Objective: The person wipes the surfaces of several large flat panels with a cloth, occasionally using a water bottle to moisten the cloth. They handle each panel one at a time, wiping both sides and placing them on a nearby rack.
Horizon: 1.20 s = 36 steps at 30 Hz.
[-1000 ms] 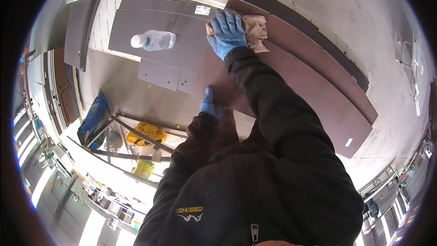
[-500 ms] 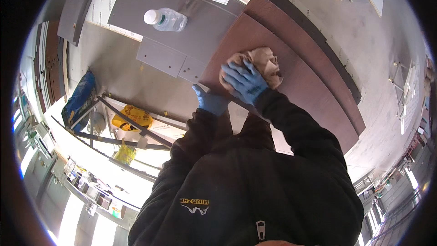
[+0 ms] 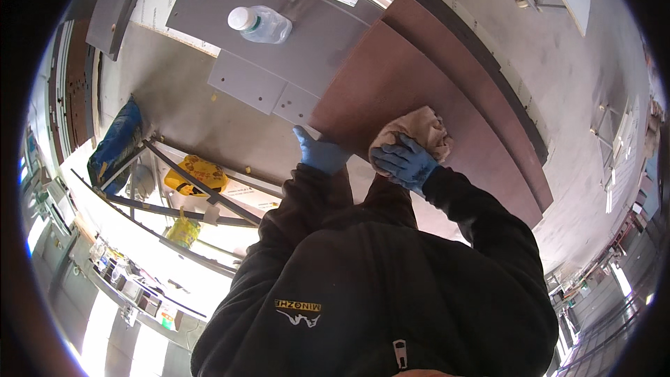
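A reddish-brown panel (image 3: 391, 70) lies before me, on top of a second brown panel (image 3: 457, 45). My right hand (image 3: 406, 162), in a blue glove, presses a crumpled beige cloth (image 3: 419, 129) against the top panel near its front edge, fingers bent over the cloth. Also gloved in blue, my left hand (image 3: 322, 153) is at the panel's near left corner. Its thumb sticks out away from the panel; the other fingers are partly hidden at the edge.
A clear plastic bottle (image 3: 269, 26) with a white cap lies on grey panels (image 3: 307, 0) further off. To the left, a metal frame (image 3: 188, 173) stands near a yellow bag (image 3: 197, 174) and a blue sack (image 3: 117, 150).
My right hand has drawn the cloth toward me and slightly right across the brown panel. My left hand has stayed at the panel's corner.
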{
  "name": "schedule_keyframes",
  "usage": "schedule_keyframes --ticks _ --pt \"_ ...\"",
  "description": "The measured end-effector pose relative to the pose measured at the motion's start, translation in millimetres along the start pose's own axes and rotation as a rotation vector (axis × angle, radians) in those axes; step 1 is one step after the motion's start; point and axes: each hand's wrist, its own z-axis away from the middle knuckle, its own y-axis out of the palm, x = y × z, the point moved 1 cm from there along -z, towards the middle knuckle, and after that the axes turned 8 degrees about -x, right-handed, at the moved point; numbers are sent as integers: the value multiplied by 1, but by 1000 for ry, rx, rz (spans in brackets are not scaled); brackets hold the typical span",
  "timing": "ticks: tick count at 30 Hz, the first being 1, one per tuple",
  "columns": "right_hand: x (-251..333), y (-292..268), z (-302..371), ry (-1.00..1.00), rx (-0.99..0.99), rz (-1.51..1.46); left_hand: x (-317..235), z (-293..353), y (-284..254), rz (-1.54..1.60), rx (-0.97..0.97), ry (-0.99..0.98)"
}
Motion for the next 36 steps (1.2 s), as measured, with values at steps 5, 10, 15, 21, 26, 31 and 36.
schedule_keyframes --ticks 5,10,15,21,26,31,36 --pt "-8 4 -65 69 -244 154 1 -11 2 154 672 -198" --pt "-63 24 -176 510 -488 215 0 -22 -26 -192 -106 143" --pt "-85 18 -171 629 -549 144 -15 -58 -34 -521 239 194" --pt "-99 -22 -13 906 -565 86 -17 -59 -31 -644 -70 320" --pt "-94 -54 228 1219 -625 262 -17 -63 -11 -955 -69 515" --pt "-53 -83 497 1733 -655 515 -24 -58 -10 -844 -493 685" --pt "-23 -106 711 2082 -585 779 -26 -48 -5 -776 -606 770"
